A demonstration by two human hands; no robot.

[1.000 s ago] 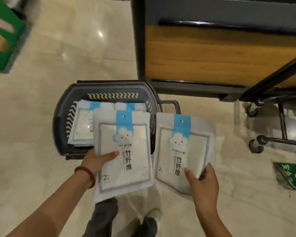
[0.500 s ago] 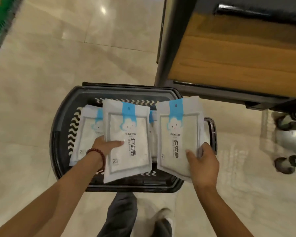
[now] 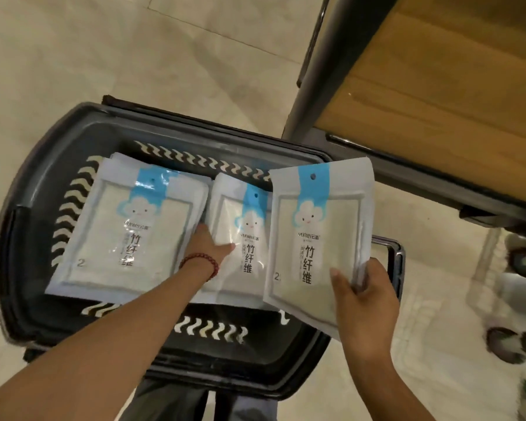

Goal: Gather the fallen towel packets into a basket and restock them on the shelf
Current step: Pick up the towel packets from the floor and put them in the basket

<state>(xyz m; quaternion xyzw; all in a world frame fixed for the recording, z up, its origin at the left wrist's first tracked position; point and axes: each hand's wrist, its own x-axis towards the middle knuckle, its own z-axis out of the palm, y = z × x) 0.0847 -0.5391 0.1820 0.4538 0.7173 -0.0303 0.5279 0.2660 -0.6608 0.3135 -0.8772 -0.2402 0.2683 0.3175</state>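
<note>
Basket [image 3: 25, 214]: 1 packet [image 3: 128, 232] inside, middle packet [image 3: 243, 235] inside pinched by left hand [image 3: 208, 247], third packet [image 3: 319, 238] gripped by right hand [image 3: 365, 299] over right rim; shelf [image 3: 438, 86] restocking apparently outstanding.

I see packets [image 3: 128, 232] covering most of the basket [image 3: 28, 238] bottom, with bare strips along its near and left walls. A held packet [image 3: 319, 238] overhangs its right rim; the shelf post [image 3: 319, 86] crowds the far corner.
</note>
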